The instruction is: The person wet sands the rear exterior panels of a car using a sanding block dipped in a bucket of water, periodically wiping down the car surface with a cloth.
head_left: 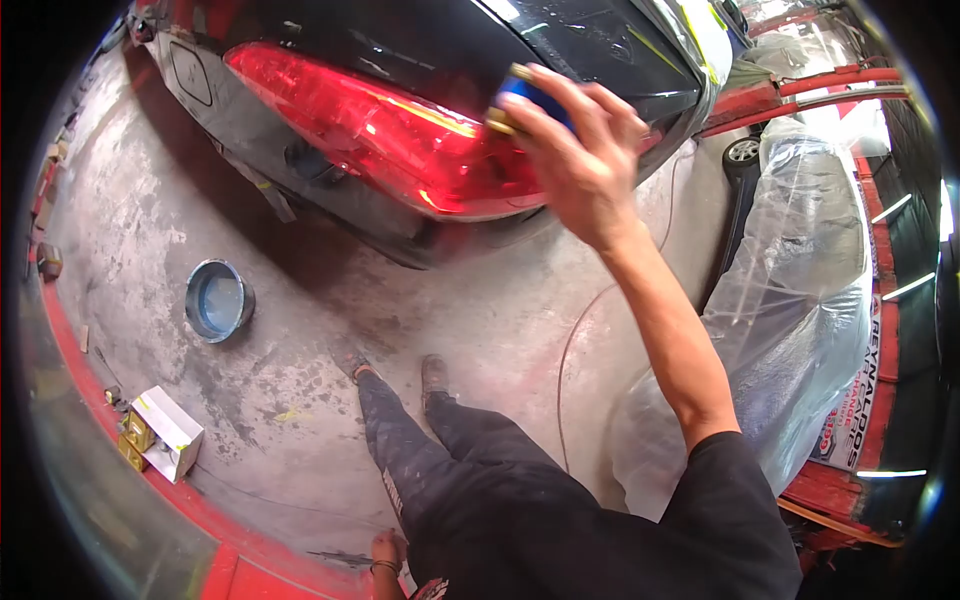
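Observation:
My right hand (590,140) is raised at the rear of a dark car. Its fingers are wrapped round a small blue tin with gold-coloured rims (532,98). The tin is held close to the right end of the red tail light (375,135), just below the trunk lid (440,30); I cannot tell whether it touches. Down at my left side hangs my left hand (386,548), with a band at the wrist. Its fingers are too small and partly hidden to read.
On the concrete floor stand a blue-grey bucket (219,300) and an open white box (172,430) beside yellow cartons (136,440). A thin hose (566,370) runs along the floor. Clear plastic sheeting (800,240) drapes a large shape on the right.

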`<state>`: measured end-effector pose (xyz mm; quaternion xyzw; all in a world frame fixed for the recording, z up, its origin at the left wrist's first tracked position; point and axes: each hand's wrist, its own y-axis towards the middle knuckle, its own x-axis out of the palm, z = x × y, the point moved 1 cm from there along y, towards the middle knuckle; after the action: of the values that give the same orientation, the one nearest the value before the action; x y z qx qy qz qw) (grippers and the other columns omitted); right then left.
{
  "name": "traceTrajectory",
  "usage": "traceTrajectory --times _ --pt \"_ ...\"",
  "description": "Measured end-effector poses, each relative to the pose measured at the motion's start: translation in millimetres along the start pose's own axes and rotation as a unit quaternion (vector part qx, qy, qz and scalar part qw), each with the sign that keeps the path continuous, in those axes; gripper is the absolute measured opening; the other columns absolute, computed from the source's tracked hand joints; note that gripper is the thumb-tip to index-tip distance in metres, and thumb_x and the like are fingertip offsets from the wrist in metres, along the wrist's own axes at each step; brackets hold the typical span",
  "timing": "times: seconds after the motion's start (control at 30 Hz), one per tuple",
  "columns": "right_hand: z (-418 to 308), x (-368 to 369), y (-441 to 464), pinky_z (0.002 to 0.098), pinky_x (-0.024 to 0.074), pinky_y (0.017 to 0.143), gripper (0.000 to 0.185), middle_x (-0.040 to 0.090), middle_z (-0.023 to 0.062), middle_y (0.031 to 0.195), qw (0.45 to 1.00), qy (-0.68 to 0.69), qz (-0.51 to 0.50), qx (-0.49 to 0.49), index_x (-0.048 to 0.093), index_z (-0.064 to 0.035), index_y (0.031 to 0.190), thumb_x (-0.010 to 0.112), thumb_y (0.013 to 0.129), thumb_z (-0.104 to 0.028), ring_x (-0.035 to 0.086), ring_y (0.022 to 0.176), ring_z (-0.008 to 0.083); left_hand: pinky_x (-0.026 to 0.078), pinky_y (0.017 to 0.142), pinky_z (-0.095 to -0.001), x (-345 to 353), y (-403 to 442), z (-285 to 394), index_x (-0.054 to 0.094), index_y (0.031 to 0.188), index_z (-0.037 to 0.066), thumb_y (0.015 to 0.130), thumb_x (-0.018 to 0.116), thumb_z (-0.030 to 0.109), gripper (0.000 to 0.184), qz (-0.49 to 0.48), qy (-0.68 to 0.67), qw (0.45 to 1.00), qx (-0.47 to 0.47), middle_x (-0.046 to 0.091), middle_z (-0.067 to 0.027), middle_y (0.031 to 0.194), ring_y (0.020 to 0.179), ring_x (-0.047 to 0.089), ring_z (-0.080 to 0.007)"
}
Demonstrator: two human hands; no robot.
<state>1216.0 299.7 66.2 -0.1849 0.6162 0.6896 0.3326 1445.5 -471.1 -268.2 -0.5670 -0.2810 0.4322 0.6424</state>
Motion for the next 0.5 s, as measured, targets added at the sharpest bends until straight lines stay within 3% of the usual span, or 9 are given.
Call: traceTrajectory --times 0.1,0.2,0.3,0.37,0.5 --pt "-28 29 36 0.0447 0.045 0.108 0.034 0.074 -0.0087 0.146 0.999 -0.024 -0.016 -0.041 0.084 -0.0333 0.126 0.088 0.093 -0.029 0.066 0.123 0.0249 0.048 0.045 -0.0418 -18 17 5 0.064 0.082 0.006 0.11 0.067 0.017 0.03 -0.02 -0.075 0.997 -0.03 0.067 -0.0103 0.069 0.051 0.061 -0.0248" --pt "-1 5 21 0.0453 0.0453 0.108 0.037 0.073 -0.009 0.147 0.999 -0.019 -0.034 -0.029 0.082 -0.0358 0.129 0.088 0.093 -0.029 0.066 0.126 0.0265 0.049 0.045 -0.0425 -27 15 8 0.063 0.082 0.007 0.11 0.067 0.015 0.03 0.005 -0.121 0.992 -0.019 0.066 -0.0102 0.068 0.05 0.061 -0.0251" --pt "43 -43 -21 0.0462 0.0476 0.11 0.045 0.076 0.0002 0.149 0.996 -0.024 -0.072 0.048 0.083 -0.027 0.136 0.092 0.093 -0.017 0.066 0.131 0.0311 0.049 0.045 -0.0432 -21 19 -21 0.063 0.085 0.007 0.11 0.066 0.014 0.027 0.073 -0.176 0.981 -0.047 0.063 -0.01 0.066 0.05 0.06 -0.0251" --pt "62 -59 -54 0.0459 0.0464 0.116 0.046 0.073 0.0059 0.155 0.995 -0.024 -0.075 0.06 0.085 -0.0254 0.136 0.093 0.092 -0.013 0.065 0.131 0.0318 0.048 0.044 -0.0436 -16 16 -38 0.061 0.083 0.008 0.111 0.065 0.013 0.028 0.068 -0.128 0.988 -0.05 0.061 -0.0094 0.064 0.049 0.059 -0.025" --pt "50 -54 -67 0.0419 0.0465 0.118 0.045 0.073 0.0059 0.155 0.998 -0.034 -0.054 -0.006 0.087 -0.0266 0.133 0.096 0.09 -0.016 0.063 0.137 0.0295 0.045 0.04 -0.0442 -2 36 -74 0.057 0.081 0.009 0.111 0.063 0.013 0.031 0.038 -0.158 0.985 -0.063 0.056 -0.0087 0.059 0.044 0.055 -0.0251"
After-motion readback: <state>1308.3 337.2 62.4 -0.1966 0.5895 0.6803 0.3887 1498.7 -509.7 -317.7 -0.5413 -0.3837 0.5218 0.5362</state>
